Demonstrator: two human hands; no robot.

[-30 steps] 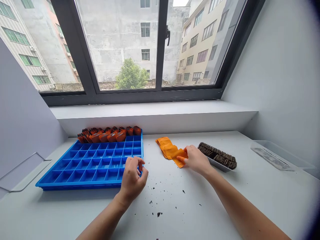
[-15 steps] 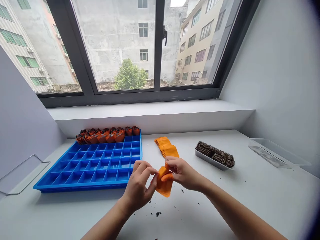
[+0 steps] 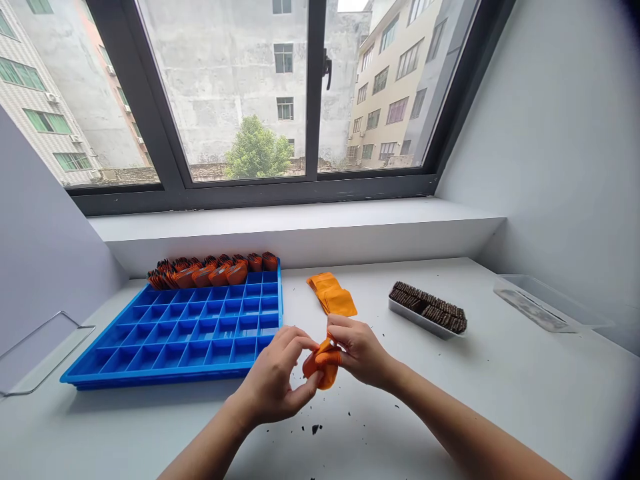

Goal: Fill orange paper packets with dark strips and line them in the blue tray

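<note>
An orange packet (image 3: 327, 375) is held between my two hands above the white table, its upper part bent. My right hand (image 3: 357, 348) pinches it from the right, and a fingertip, seemingly in an orange cover, lies across it. From the left, the thumb and fingertips of my left hand (image 3: 280, 377) grip its edge. Just behind my hands lies a stack of flat orange packets (image 3: 331, 295). Left of them stands a blue divided tray (image 3: 173, 381), its back compartments filled with orange and dark packets (image 3: 219, 275).
To the right, dark thin pieces (image 3: 427, 308) fill a small clear container (image 3: 417, 321). A clear plastic lid or tray (image 3: 550, 310) lies farther right. Dark crumbs (image 3: 315, 429) are scattered near my hands. A wire stand (image 3: 45, 385) is at the left edge, and a window is behind the table.
The orange packet has turned and folded between my fingers, so less of its flat face shows. My left hand's thumb and forefinger are wider apart. The view has shifted slightly.
</note>
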